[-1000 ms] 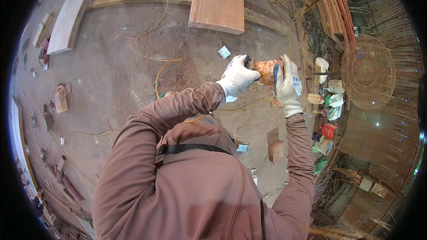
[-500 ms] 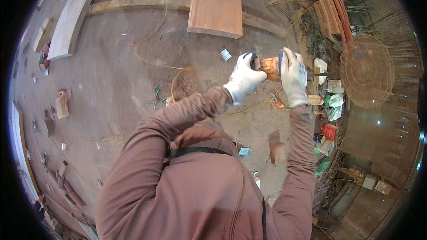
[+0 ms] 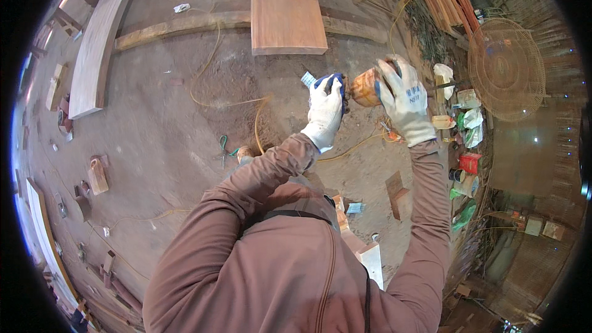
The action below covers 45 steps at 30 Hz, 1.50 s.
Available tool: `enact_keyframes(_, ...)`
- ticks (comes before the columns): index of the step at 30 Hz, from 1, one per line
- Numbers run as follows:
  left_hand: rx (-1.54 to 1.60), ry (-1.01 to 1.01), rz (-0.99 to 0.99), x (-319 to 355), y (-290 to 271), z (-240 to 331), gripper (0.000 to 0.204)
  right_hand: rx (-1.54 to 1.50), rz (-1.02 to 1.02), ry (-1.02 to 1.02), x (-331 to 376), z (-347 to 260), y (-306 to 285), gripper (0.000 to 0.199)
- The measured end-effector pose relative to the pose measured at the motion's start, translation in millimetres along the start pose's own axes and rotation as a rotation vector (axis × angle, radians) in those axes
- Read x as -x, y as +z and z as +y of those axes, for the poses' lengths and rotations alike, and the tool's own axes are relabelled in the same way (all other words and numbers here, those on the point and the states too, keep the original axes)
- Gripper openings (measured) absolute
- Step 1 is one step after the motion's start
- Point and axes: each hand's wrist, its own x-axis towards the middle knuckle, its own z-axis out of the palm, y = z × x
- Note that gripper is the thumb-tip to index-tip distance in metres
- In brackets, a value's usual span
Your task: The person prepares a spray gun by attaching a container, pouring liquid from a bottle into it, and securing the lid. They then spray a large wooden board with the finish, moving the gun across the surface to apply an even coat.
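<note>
A stained, orange-brown can (image 3: 365,88) is tilted on its side in front of me, its left end toward my left hand. My right hand (image 3: 407,102), in a white glove with blue-coated fingers, is closed round the can's right end. Just left of the can, apart from it, is my left hand (image 3: 324,114), gloved alike. Its fingers are curled round a dark brown thing, mostly hidden, whose kind I cannot make out. Behind the left glove, a small blue-and-white packet (image 3: 308,79) lies on the ground.
A wide wooden slab (image 3: 287,15) rests across a beam (image 3: 185,29) ahead; another long plank (image 3: 102,55) lies at left. A yellow cord (image 3: 258,124) and green-handled pliers or scissors (image 3: 226,148) lie on the dirt floor. A round fan guard (image 3: 505,52) and a red container (image 3: 469,161) stand at right.
My left hand has drawn away from the can to the left and turned upward. The can has shifted slightly left and tilted, still in my right hand. The view has shifted a little.
</note>
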Motion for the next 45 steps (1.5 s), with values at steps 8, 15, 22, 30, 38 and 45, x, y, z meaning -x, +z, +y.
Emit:
enact_keyframes(8, -0.046, 0.020, 0.243, -14.0, 9.3, -39.8, 0.065, 0.249, 0.018, 0.423, -13.7, -35.1, 19.9, 0.036)
enact_keyframes(15, 0.403, -0.819, -0.248, -24.8, -4.3, 3.7, 0.041, -0.003, 0.106, 0.155, 4.5, -31.5, -2.7, 0.046)
enact_keyframes(22, 0.843, -0.742, -0.079, -33.2, -1.2, -31.8, 0.025, -0.174, 0.290, 0.575, 50.3, -111.6, 32.5, 0.030)
enact_keyframes(30, 0.810, -0.794, 0.019, -31.1, -12.1, -25.6, 0.020, -0.164, 0.233, 0.610, 53.9, -116.4, 71.5, 0.015)
enact_keyframes(38, 0.708, -0.674, 0.017, -38.0, -18.1, -31.4, 0.020, 0.049, 0.111, 0.577, 44.1, -125.3, 69.7, 0.021)
enact_keyframes(45, 0.759, -0.735, 0.013, -19.4, -5.8, 7.8, 0.021, -0.228, 0.453, 0.744, 39.8, -137.5, 84.6, 0.006)
